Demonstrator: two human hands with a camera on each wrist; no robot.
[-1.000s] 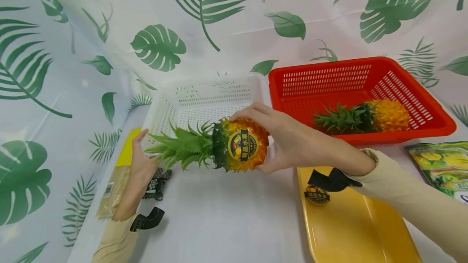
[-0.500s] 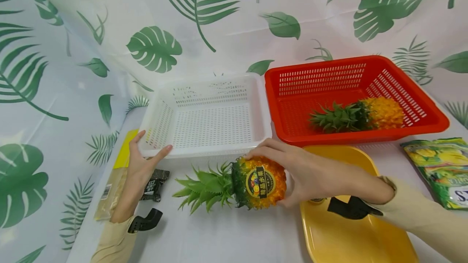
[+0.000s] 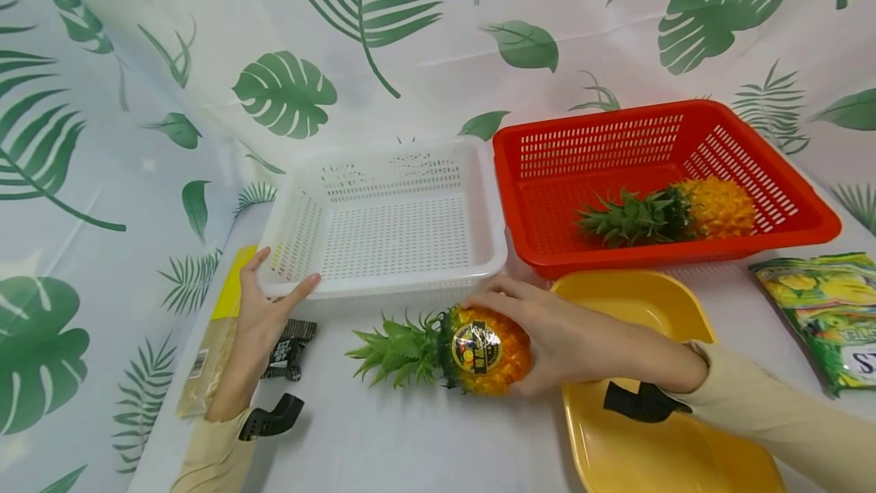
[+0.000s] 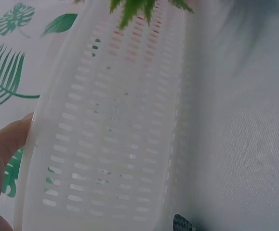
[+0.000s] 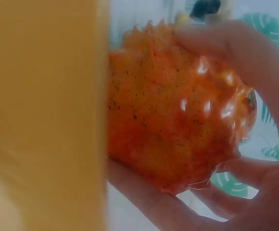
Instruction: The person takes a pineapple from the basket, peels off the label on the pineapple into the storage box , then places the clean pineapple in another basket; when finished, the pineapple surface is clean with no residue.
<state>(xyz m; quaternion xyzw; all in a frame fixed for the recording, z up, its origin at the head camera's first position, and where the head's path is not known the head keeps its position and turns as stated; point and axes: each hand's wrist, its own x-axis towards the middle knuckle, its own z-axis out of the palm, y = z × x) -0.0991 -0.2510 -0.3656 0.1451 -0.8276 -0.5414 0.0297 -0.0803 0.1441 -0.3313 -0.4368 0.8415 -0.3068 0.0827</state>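
My right hand (image 3: 557,337) grips the round base end of a pineapple (image 3: 489,348), its fingers and thumb spread around the orange skin. The fruit lies sideways low over the white table, leafy crown (image 3: 397,352) to the left, a round black and gold label facing up. Whether it touches the table I cannot tell. In the right wrist view the fingers wrap the orange skin (image 5: 173,110). My left hand (image 3: 260,310) holds the front left corner of a white slotted basket (image 3: 383,284), thumb over the rim; the left wrist view shows the basket's side wall (image 4: 110,120) close up.
A red basket (image 3: 588,257) at the back right holds another pineapple (image 3: 715,208). Right of my right hand stands a yellow tray (image 3: 657,451). A black packet (image 3: 290,348) and a yellow-topped bag (image 3: 205,360) lie left; green printed bags (image 3: 828,314) lie far right.
My right hand has brought the pineapple down and nearer to me, from in front of the white basket to low over the table. My left hand has settled on the basket's corner.
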